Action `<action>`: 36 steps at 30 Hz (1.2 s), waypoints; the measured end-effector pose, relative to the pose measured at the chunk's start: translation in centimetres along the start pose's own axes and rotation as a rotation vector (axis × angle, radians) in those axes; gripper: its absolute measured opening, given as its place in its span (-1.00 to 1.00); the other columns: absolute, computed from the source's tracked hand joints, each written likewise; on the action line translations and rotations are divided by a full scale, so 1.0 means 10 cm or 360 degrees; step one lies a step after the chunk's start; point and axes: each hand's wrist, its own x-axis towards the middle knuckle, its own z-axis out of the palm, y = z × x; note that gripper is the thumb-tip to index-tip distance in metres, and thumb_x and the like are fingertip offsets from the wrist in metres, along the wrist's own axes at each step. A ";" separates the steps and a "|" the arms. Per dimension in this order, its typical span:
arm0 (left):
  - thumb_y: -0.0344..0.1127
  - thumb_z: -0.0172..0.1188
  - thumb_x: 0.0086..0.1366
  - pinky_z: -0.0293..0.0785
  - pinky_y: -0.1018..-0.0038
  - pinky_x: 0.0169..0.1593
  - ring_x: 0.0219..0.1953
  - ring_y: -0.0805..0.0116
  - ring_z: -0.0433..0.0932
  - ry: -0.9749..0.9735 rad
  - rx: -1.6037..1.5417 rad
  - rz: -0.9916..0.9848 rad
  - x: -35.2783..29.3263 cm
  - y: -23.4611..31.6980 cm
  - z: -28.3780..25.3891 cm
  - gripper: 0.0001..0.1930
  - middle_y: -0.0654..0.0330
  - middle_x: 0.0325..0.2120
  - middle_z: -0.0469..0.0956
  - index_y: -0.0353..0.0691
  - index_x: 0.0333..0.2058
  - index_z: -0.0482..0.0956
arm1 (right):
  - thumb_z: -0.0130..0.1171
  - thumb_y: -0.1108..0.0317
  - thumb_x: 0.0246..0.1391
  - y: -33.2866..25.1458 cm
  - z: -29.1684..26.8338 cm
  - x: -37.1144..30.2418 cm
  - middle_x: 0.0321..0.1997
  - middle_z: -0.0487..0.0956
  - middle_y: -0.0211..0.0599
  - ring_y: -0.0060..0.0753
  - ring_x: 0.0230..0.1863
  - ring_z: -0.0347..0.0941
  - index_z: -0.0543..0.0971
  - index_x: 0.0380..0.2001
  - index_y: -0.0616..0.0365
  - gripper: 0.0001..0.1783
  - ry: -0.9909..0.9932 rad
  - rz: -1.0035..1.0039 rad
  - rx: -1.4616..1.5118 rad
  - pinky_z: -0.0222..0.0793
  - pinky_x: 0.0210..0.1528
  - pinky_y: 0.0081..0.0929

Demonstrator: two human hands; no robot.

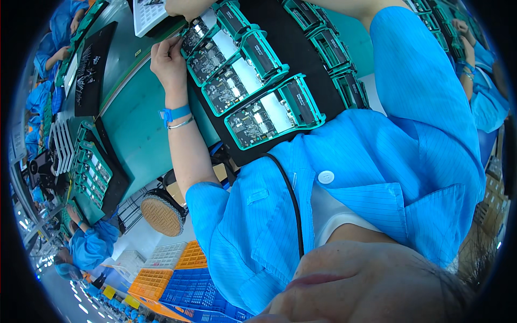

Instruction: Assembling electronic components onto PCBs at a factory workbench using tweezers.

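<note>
Several green plastic frames, each with a dark circuit board, a white panel and a black battery-like block, lie in a slanted row on a black mat [237,152]. The nearest frame [291,127] sits a little apart from the others. My left hand [169,62], a blue strap and a bangle on its wrist, has its fingers bent together at the left edge of the farthest frame [196,35]. My right hand [187,7] reaches in at the top edge, above that same frame. Its fingertips are mostly cut off or hidden.
A second row of green frames [329,47] runs along the mat's right side. A white tray [148,19] stands beyond my hands. Left are a green table [134,129], a rack of frames [91,167] and a round stool [161,212]. Crates [188,288] stand below; co-workers sit both sides.
</note>
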 end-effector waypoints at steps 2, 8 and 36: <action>-0.54 0.38 0.19 0.55 0.33 -0.23 -0.34 0.14 0.62 0.0012 -0.0007 -0.0002 -0.02 -0.02 -0.01 -0.90 0.09 -0.37 0.60 -0.26 -0.31 0.71 | 0.22 0.33 -0.09 -0.04 -0.02 0.01 -0.28 0.74 -0.01 0.00 -0.19 0.70 0.78 -0.33 0.18 -0.73 0.0034 -0.0015 -0.0018 0.58 -0.20 -0.10; -0.55 0.38 0.19 0.55 0.33 -0.24 -0.35 0.15 0.62 0.0033 -0.0016 0.0032 -0.02 -0.02 0.00 -0.90 0.09 -0.38 0.60 -0.26 -0.31 0.71 | 0.22 0.34 -0.12 -0.03 -0.05 0.01 -0.34 0.74 -0.05 0.01 -0.25 0.70 0.78 -0.37 0.15 -0.75 -0.0019 -0.0094 -0.0111 0.56 -0.27 -0.09; -0.41 0.31 0.33 0.56 0.35 -0.12 -0.27 0.19 0.65 -0.0187 -0.0010 -0.0054 -0.16 -0.07 -0.37 -0.85 0.03 -0.27 0.66 -0.28 -0.15 0.66 | 0.47 0.05 -0.22 0.25 -0.50 -0.72 -0.39 0.72 -0.12 -0.01 -0.29 0.67 0.71 -0.45 0.14 -0.62 0.0673 0.0231 0.0569 0.55 -0.23 -0.11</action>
